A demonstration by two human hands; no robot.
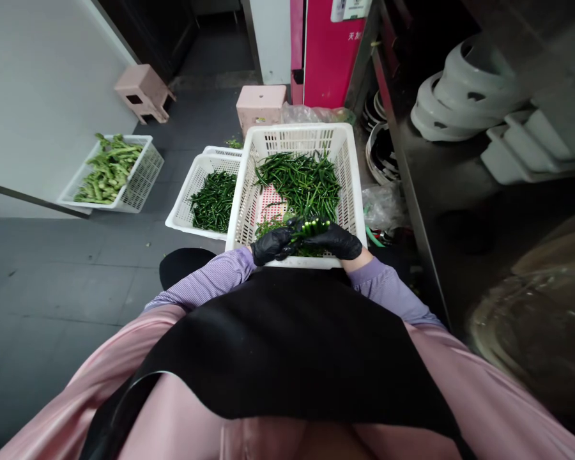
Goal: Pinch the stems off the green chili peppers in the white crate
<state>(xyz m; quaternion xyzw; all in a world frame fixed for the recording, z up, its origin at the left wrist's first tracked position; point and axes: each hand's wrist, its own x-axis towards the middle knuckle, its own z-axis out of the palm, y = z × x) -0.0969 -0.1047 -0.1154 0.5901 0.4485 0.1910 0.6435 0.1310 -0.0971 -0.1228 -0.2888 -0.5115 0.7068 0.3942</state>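
Both my hands wear black gloves and meet over the near edge of a large white plastic basket point(357, 191). In my right hand point(340, 241) is a small bunch of long green chili peppers point(315, 226), its pale cut-looking ends showing. My left hand point(272, 245) is closed at the left side of the same bunch; its fingertips are partly hidden. Beyond the hands lies a big heap of slender green chili peppers point(301, 182) inside the basket. Loose green bits point(268, 227) lie by my left hand, over the basket's red-and-white bottom.
Left of the large basket, a smaller white basket point(179, 207) holds more green chilies. Farther left stands a basket point(146, 172) of light green vegetables. Two pink stools point(261, 105) point(146, 89) are behind. A metal shelf point(424, 236) with white containers point(479, 89) runs along the right.
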